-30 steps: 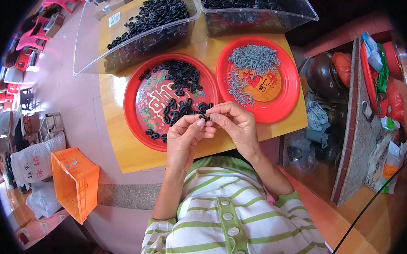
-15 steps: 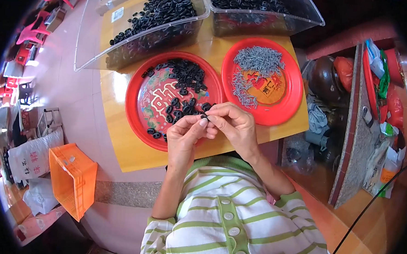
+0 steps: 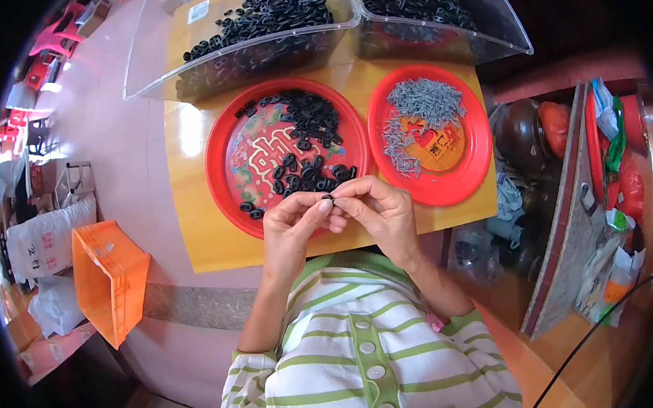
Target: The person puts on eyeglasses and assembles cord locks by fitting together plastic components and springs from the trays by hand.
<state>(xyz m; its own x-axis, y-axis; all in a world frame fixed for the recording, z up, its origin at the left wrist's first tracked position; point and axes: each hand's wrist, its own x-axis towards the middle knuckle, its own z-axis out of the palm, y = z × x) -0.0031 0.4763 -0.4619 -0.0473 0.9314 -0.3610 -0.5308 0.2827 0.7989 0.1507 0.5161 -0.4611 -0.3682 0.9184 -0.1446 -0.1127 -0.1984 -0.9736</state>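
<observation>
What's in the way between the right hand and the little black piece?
Nothing I can see: the left hand pinches the little black piece, and the right hand is right up against it.

Yellow table [image 3: 206, 249] with one round patterned red tray [image 3: 216, 176].
Behind this tray stand two clear bins [image 3: 275, 57]; to its right lies second red tray [image 3: 477, 145].

You can pass over the bare near-left corner and left edge of the desk [image 3: 206, 253]; your left hand [image 3: 293, 224] and right hand [image 3: 385, 214] crowd the near edge's middle, and two clear bins [image 3: 297, 53] line the far side.
</observation>
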